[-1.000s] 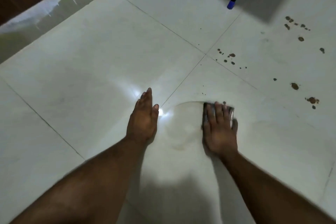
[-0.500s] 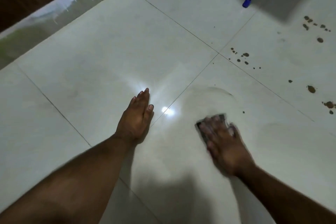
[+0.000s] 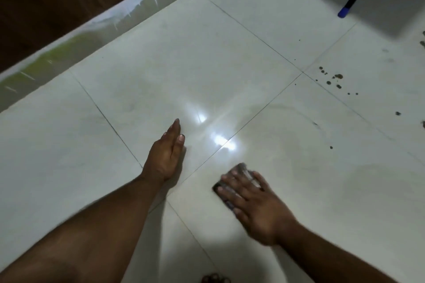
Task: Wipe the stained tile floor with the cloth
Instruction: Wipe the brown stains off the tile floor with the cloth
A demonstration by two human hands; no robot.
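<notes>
My right hand [image 3: 255, 204] lies flat with spread, straight fingers on a small dark cloth [image 3: 241, 169], pressing it to the pale glossy tile floor [image 3: 161, 71]; most of the cloth is hidden under the fingers and blurred. My left hand [image 3: 165, 154] rests flat on the tile to the left, fingers straight, holding nothing. Brown stain spots [image 3: 333, 79] sit on the tile at the far right, with a few smaller specks [image 3: 331, 147] nearer. Faint wet smear arcs show beyond and to the right of the cloth.
A dark pole with a blue tip [image 3: 343, 12] stands on the floor at the top right. A paint-streaked skirting [image 3: 69, 41] and dark wooden wall run along the upper left. Toes [image 3: 215, 279] show at the bottom edge.
My right hand has drawn the cloth back toward me and slightly left, away from the stains. The view has shifted left; my left hand stays planted.
</notes>
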